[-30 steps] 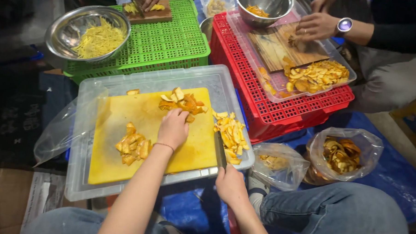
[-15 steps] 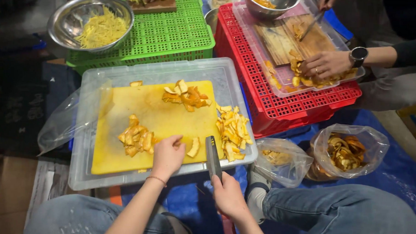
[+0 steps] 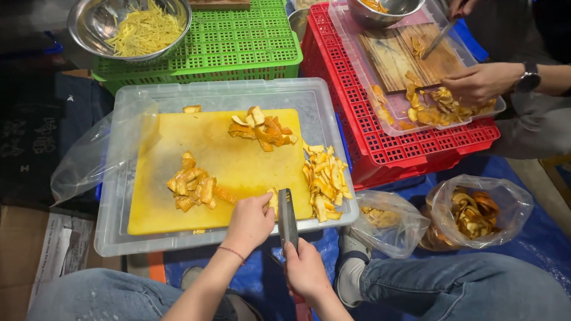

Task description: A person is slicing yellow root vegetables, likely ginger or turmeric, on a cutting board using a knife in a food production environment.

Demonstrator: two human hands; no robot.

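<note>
The left hand (image 3: 250, 221) is curling its fingers down over a single orange peel piece (image 3: 272, 200) at the near edge of the yellow cutting board (image 3: 235, 159), pressing it flat against the board. The right hand (image 3: 305, 271) is closing in a full fist around the handle of a knife (image 3: 288, 217), the blade lying just right of the held piece and pointing away from the body. Judgement: the cut is going best if the left fingertips are tucking back from the blade line, the peel is sitting flat, and the blade is travelling straight down without dragging the piece toward the board's rim. A cut peel pile (image 3: 194, 189) is lying to the left, whole peel pieces (image 3: 262, 128) at the far side, sliced peel strips (image 3: 324, 181) along the right edge. The board is resting inside a clear plastic tray (image 3: 115, 237). Beyond it a green crate (image 3: 239, 45) is carrying a steel bowl (image 3: 91, 14) of yellow shreds; a red crate (image 3: 425, 146) to the right is serving another person's hand (image 3: 481, 82) over a wooden board (image 3: 397, 53). Two plastic bags of peel (image 3: 480, 215) are sitting on a blue tarp (image 3: 535, 245) on the floor.
</note>
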